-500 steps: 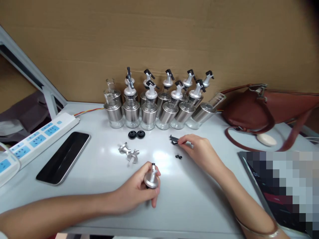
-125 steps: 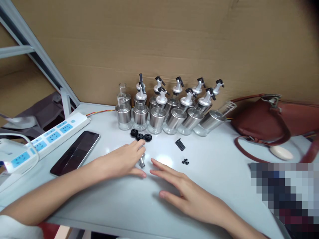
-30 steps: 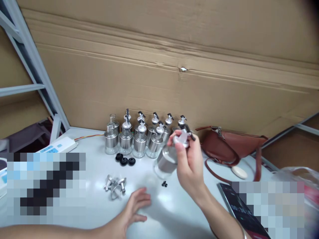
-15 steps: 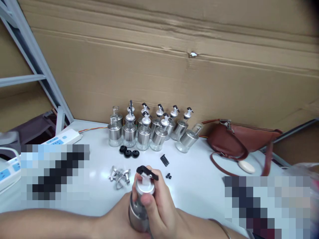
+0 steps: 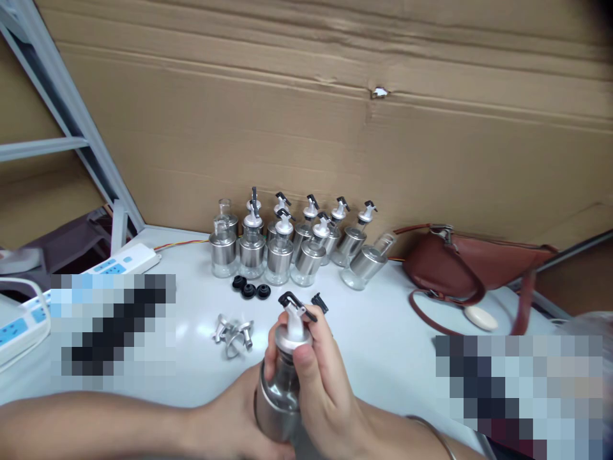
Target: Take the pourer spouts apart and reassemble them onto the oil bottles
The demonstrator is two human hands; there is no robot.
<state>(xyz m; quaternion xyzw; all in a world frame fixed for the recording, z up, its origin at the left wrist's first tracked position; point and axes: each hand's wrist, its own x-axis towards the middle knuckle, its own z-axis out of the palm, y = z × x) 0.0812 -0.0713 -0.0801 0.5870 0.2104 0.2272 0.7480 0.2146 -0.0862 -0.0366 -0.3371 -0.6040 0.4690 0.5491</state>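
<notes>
At the lower middle I hold a glass oil bottle (image 5: 280,409) with a steel sleeve, leaning slightly. My left hand (image 5: 237,412) is wrapped around its body, and the fingers are partly hidden behind it. My right hand (image 5: 330,383) is closed around the silver pourer top (image 5: 293,337) at the neck, its thumb pressed on the near side. A black flip lever (image 5: 294,304) sticks up from the pourer. Beyond my hands lie several silver pourer caps (image 5: 234,335), black stoppers (image 5: 248,291) and small black levers (image 5: 320,303), partly covered by my right hand.
Several similar bottles (image 5: 280,259) stand along the cardboard wall (image 5: 239,128), most with pourers. One uncapped bottle (image 5: 366,260) leans at the right end. A brown bag (image 5: 450,262) and a white oval object (image 5: 481,317) lie right; power strips (image 5: 119,262) lie left.
Both hands have moved up and slightly right in view with the bottle, showing more of its neck and shoulder. The small black pieces near the levers are now hidden behind my right hand.
</notes>
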